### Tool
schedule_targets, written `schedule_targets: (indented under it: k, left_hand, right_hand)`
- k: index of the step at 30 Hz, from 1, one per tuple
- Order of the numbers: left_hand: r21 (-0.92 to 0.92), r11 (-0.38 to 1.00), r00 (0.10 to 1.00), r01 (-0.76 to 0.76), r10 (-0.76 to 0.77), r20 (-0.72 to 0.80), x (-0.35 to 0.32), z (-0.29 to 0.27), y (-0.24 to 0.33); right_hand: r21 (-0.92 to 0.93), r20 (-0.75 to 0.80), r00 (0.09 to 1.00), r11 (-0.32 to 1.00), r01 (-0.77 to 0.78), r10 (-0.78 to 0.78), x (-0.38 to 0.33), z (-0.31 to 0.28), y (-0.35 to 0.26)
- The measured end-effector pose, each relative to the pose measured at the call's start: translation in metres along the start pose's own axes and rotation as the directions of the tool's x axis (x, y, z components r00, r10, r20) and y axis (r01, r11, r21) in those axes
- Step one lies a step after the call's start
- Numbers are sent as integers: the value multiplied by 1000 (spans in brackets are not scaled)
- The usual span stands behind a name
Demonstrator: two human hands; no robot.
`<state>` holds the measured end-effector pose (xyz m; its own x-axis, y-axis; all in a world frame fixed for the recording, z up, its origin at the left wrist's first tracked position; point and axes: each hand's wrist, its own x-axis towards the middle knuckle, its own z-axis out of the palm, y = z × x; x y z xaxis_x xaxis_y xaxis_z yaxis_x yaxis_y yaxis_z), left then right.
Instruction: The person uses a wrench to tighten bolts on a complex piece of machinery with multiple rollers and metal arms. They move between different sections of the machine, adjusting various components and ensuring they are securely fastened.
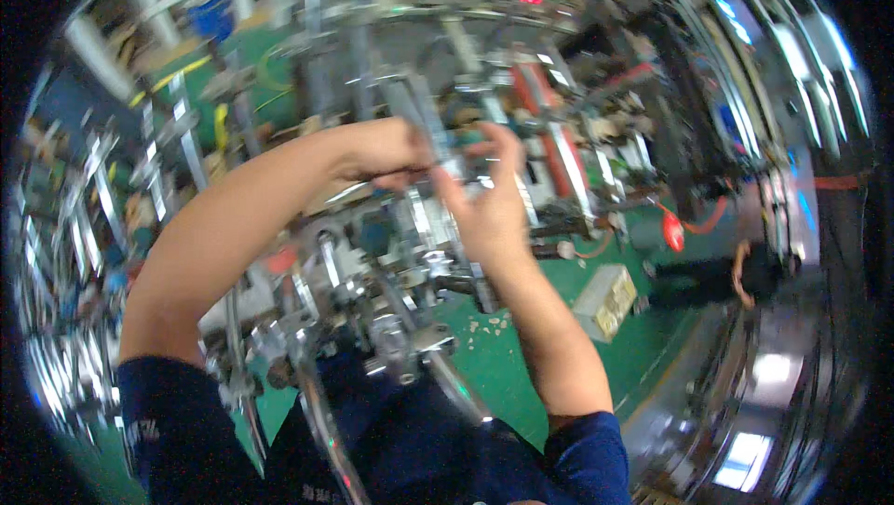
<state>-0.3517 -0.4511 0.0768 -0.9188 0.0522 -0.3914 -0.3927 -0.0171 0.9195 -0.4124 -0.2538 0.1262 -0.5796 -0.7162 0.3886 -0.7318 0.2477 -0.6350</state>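
In the head view, both hands meet at the middle of a crowded metal machine (pixel 391 254) built of shiny chrome rods, brackets and fittings. The left hand (pixel 386 153) comes in from the left with its bare forearm stretched across the machine, its fingers curled narrow around a slim grey metal bar (pixel 430 119) that rises slantwise out of the machine. The right hand (pixel 489 202) stands just right of that bar, palm turned toward it, fingers raised and bent; its fingertips pinch a small teal-coloured piece (pixel 468 144) close against the bar. The blur hides whether that piece is joined to the bar. The bar itself looks dull silver, straight and narrow, with brighter chrome parts beside it. Right of the bar run red machine parts (pixel 535 95). Below and right of the machine, a pale rectangular box (pixel 605 300) lies on the green floor (pixel 503 365). Dark blue sleeves (pixel 587 454) frame the lower edge.
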Motion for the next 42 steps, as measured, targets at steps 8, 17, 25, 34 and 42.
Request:
schedule_targets:
  k: [8, 17, 25, 34, 42]
  left_hand:
    - [128, 991, 998, 38, -32, -53, -5, 15, 22]
    - [232, 972, 998, 48, -37, -51, -7, 18, 34]
    - [228, 965, 984, -130, 154, -89, 4, 21, -1]
    - [-139, 956, 964, -259, 249, -90, 18, 14, -26]
    - [-36, 977, 975, -208, 205, -81, 11, 24, -15]
  right_hand:
    - [-15, -75, 997, 1000, 14, -15, -13, 7, 5]
    - [10, -15, 997, 997, -82, 82, -16, 4, 0]
    - [6, -36, 996, 997, -76, 77, -16, 2, -1]
    - [74, -64, 997, 997, -26, 31, -17, 2, -2]
    - [329, 35, 987, 930, -162, 160, -14, -30, 12]
